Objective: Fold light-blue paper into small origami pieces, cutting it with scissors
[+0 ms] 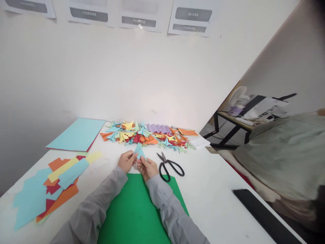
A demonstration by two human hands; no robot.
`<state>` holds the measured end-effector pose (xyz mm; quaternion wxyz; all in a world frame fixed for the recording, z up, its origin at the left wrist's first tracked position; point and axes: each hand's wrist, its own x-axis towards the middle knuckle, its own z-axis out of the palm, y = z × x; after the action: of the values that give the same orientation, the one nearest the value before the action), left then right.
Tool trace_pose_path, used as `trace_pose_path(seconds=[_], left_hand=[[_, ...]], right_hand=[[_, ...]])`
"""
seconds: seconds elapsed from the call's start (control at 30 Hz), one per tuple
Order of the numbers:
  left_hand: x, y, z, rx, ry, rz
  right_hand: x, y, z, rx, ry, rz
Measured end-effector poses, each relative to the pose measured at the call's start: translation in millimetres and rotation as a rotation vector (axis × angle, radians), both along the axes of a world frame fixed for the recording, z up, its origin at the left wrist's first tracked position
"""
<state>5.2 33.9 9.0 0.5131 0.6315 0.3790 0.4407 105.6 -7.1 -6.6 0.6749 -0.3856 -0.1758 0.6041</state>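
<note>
Between my two hands is a small light-blue folded paper [139,151], its pointed tip facing away from me. My left hand [126,161] pinches its left edge, and my right hand [148,167] grips the lower right corner. Both hands are just above the far edge of a green sheet [132,210]. To the right of my right hand lies a pair of black-handled scissors [168,166], blades slightly apart. Beyond my hands a heap of folded paper pieces [137,137] in several colours spreads along the wall.
Loose coloured paper scraps [58,183] cover the table's left side. Behind them lies a stack of light-blue sheets [78,134]. A purple pleated paper [159,128] and an orange pad [188,131] sit by the wall. A black strip [264,213] lies at right, near a person [284,156].
</note>
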Motion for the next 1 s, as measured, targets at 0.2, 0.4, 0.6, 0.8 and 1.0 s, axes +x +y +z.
trace_pose_path(seconds=[0.2,0.4,0.6,0.8,1.0], left_hand=[[-0.7,1.4,0.9,-0.022,-0.011,0.006],[-0.4,1.6,0.5,-0.048,-0.029,-0.004],[-1.9,3.8,1.3,-0.051,-0.057,0.001],[-3.8,5.0,0.8,-0.047,-0.064,0.004],[-5.3,8.3,-1.0,-0.056,-0.096,0.014]], right_hand=[[-1.1,-1.5,2.1,0.017,-0.142,-0.072],[-1.6,-2.2,2.5,-0.005,-0.291,-0.203],[-2.4,-2.3,3.9,0.038,-0.215,-0.132],[-2.6,-4.4,5.4,0.076,-0.186,-0.098],[-2.1,-4.6,5.3,0.090,-0.131,-0.015]])
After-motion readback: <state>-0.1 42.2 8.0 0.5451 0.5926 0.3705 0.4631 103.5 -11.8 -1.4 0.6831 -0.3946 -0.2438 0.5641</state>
